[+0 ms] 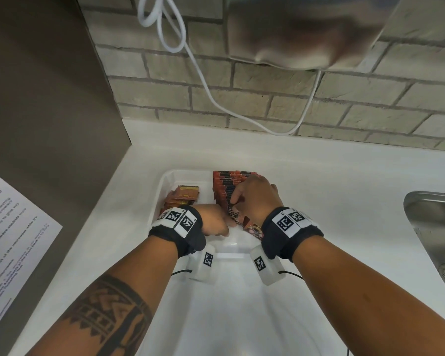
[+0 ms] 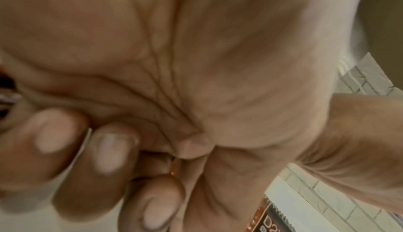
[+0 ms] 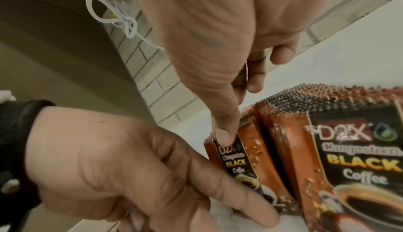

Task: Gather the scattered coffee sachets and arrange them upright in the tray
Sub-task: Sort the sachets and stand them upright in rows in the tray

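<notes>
In the head view, a white tray (image 1: 165, 187) was seen in the middle of the frame on a white counter (image 1: 319, 181). A row of coffee sachets (image 1: 228, 185) was standing upright in the right part of the tray, and a smaller bundle of orange sachets (image 1: 183, 196) was lying at its left side. The right hand (image 1: 257, 199) was placed over the near end of the row, with the fingers bent down onto the sachets. The left hand (image 1: 212, 222) was curled just below it, touching the front sachet (image 1: 235, 214). A steel sink (image 1: 437, 227) was seen at the right edge.

In the left wrist view, the palm (image 2: 196, 63) filled the frame, the fingers (image 2: 109, 149) were curled in, and a sachet edge (image 2: 265, 218) was visible at the bottom.

In the right wrist view, the front sachet (image 3: 235, 163) was pressed by the right thumb (image 3: 224, 132) at its top edge and pinched lower down by the left hand (image 3: 130, 166). The standing row (image 3: 327, 141) was just to the right of it.
</notes>
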Demonstrator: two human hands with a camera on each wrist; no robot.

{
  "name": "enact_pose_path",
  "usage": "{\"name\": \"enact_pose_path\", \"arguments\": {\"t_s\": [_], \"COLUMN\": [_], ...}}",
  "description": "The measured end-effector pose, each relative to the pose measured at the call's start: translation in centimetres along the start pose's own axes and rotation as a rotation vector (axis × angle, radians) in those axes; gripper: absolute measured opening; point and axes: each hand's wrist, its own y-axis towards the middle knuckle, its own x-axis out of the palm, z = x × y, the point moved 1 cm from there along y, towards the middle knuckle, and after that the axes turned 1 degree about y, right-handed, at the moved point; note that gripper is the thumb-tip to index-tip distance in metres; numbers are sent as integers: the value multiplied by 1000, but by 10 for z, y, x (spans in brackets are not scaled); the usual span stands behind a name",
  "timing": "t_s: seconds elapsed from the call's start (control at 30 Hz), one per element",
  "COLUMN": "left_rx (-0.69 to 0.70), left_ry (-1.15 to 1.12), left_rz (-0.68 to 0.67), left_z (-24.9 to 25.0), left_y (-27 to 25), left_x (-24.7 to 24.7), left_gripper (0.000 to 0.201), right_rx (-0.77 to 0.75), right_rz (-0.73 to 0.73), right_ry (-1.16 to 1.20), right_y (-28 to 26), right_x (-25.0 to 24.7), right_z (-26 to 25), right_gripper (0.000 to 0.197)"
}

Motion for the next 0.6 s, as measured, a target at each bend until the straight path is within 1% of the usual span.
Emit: {"name": "enact_pose_path", "arguments": {"t_s": [0.23, 0.37, 0.47, 0.53, 0.6], "left_rx": [-26, -26, -5, 2, -3], "left_ry": [-4, -19, -5, -29, -58], "left_rz": [18, 13, 11, 6, -6], "left_z": [-2, 1, 4, 3, 0], "left_y": [5, 2, -2, -5, -9], "left_x": [4, 2, 0, -1, -1], "left_gripper": [38, 34, 35, 37, 39], "right_rx": [11, 8, 8, 2, -26], "right_rz": [-24, -14, 11, 53, 96], "right_ry": [38, 60, 75, 103, 140], "right_y": [-1, -5, -9, -13, -20], "right_x": [-9, -13, -16, -18, -20], "right_z": [4, 4, 4, 5, 5], "right_gripper": [13, 13, 11, 10, 14]}}
